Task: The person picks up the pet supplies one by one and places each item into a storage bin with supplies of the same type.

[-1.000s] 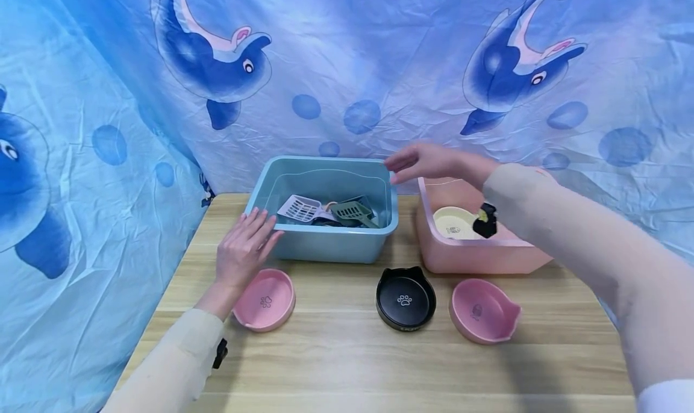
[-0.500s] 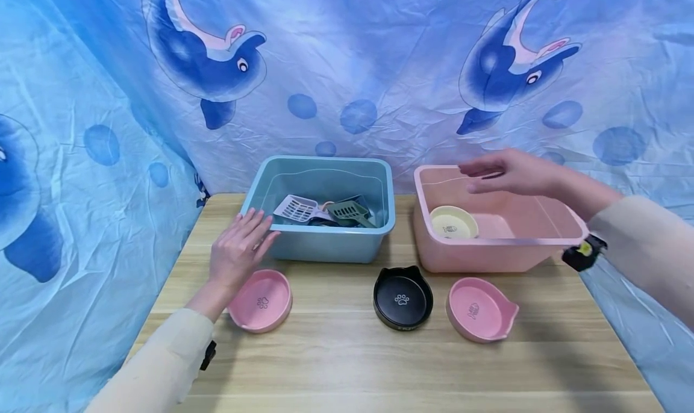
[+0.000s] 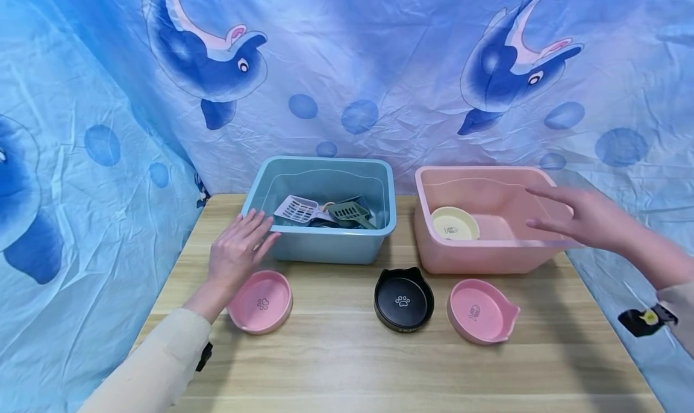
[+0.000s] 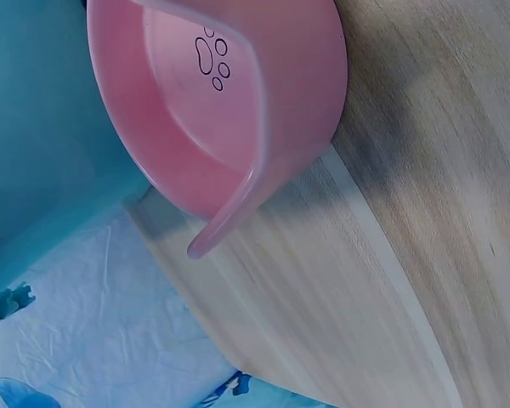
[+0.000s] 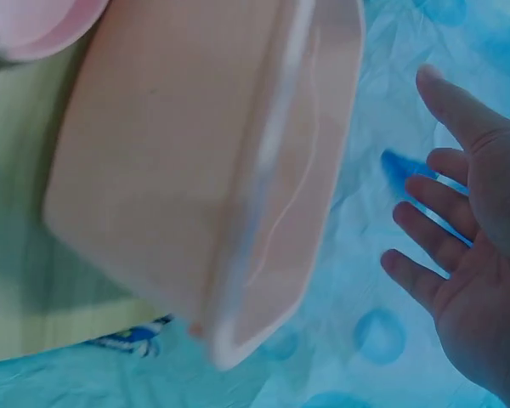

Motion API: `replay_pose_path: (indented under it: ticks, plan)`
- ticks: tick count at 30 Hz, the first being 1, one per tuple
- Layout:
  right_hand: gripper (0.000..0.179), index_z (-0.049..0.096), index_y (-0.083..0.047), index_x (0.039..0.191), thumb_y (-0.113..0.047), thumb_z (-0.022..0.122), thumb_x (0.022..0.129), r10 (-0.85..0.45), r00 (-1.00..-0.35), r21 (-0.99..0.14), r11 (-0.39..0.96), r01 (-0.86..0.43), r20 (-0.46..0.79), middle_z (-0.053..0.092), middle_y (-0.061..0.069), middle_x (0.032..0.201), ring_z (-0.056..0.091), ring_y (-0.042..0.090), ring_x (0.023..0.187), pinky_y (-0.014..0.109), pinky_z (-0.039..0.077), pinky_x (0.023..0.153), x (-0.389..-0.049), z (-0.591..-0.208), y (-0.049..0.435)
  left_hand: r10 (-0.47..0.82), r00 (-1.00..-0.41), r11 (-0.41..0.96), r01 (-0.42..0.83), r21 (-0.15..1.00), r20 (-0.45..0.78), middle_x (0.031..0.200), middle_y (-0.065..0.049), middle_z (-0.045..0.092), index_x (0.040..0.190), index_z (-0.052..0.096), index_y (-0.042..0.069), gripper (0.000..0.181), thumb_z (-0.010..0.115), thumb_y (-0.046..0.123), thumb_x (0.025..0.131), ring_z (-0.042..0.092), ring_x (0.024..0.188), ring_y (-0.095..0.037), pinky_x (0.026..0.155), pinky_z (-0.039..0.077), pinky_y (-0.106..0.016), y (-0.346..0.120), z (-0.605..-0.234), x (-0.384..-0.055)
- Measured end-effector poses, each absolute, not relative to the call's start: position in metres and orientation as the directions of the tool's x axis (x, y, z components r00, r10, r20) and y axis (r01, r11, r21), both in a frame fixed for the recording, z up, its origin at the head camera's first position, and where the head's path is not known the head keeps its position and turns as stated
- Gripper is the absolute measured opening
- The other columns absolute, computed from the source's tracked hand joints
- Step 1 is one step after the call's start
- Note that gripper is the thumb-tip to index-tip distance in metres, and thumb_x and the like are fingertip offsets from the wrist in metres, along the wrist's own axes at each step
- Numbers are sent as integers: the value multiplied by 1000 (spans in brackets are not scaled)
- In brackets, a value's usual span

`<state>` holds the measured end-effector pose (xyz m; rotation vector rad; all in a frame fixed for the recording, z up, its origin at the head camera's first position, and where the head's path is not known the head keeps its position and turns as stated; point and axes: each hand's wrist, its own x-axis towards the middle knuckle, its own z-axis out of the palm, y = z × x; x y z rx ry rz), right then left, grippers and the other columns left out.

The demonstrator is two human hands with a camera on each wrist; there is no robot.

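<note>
My left hand (image 3: 237, 250) rests its straight fingers on the front-left rim of the blue bin (image 3: 325, 244). Inside that bin lie a lilac slotted litter scoop (image 3: 298, 209) and a green one (image 3: 349, 211), with darker items partly hidden beneath. In the head view my right hand (image 3: 591, 216) hovers at the right end of the pink bin (image 3: 488, 259), fingers spread and holding nothing; the right wrist view shows its palm (image 5: 484, 314) apart from the bin wall. A cream bowl (image 3: 455, 223) with a fish print sits in the pink bin's left part.
Along the front of the bins stand a pink paw-print bowl (image 3: 261, 303) beneath my left wrist, a black cat-eared bowl (image 3: 403, 300) and a pink fish-print bowl (image 3: 481, 312). The wooden table (image 3: 347, 365) meets a blue dolphin-print cloth (image 3: 325, 58) behind and at the sides.
My right hand has moved right, from the blue bin's right rim across the pink bin to its right end. My left hand stays on the blue bin's rim.
</note>
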<state>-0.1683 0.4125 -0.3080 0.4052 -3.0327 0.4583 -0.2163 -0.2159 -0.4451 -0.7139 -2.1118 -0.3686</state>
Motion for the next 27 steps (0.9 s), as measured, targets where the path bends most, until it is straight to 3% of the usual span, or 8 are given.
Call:
replay_pose_path:
  ticks: [6, 12, 19, 24, 27]
  plan:
    - [82, 55, 3, 151, -32, 92, 86, -239, -943, -186, 941, -284, 231, 56, 38, 147, 52, 62, 130, 81, 45, 98, -152, -339, 436, 353, -472, 792, 610, 11, 808, 123, -24, 75, 125, 78, 4, 53, 55, 49, 111, 73, 114, -46, 100, 58, -62, -215, -443, -215]
    - [80, 57, 0, 151, -31, 91, 85, -259, -880, -117, 937, -329, 398, 57, 34, 147, 51, 60, 133, 76, 38, 113, -133, -372, 448, 366, -476, 782, 623, 13, 800, 123, -24, 75, 126, 78, 3, 53, 56, 49, 110, 73, 114, -47, 100, 58, -63, -216, -441, -215]
    - [79, 62, -7, 149, -62, 73, 94, -279, -803, -114, 913, -391, 526, 63, 30, 144, 57, 59, 126, 61, 36, 124, -121, -405, 455, 391, -548, 798, 602, 24, 739, 128, -21, 74, 128, 76, 4, 73, 38, 63, 110, 71, 121, -43, 106, 56, -60, -217, -436, -212]
    - [93, 65, -7, 146, -82, 48, 94, -251, -749, -118, 908, -401, 614, 66, 30, 138, 59, 59, 121, 48, 31, 130, -118, -423, 453, 400, -575, 808, 589, 21, 714, 134, -21, 72, 136, 72, 5, 76, 37, 67, 109, 69, 126, -42, 106, 55, -61, -220, -427, -209]
    - [90, 70, -6, 140, -81, 47, 96, -228, -710, -119, 908, -403, 667, 69, 28, 134, 62, 56, 121, 33, 29, 130, -118, -433, 450, 377, -593, 821, 569, 39, 712, 135, -20, 72, 138, 71, 6, 80, 37, 72, 107, 69, 126, -42, 102, 57, -62, -225, -420, -207]
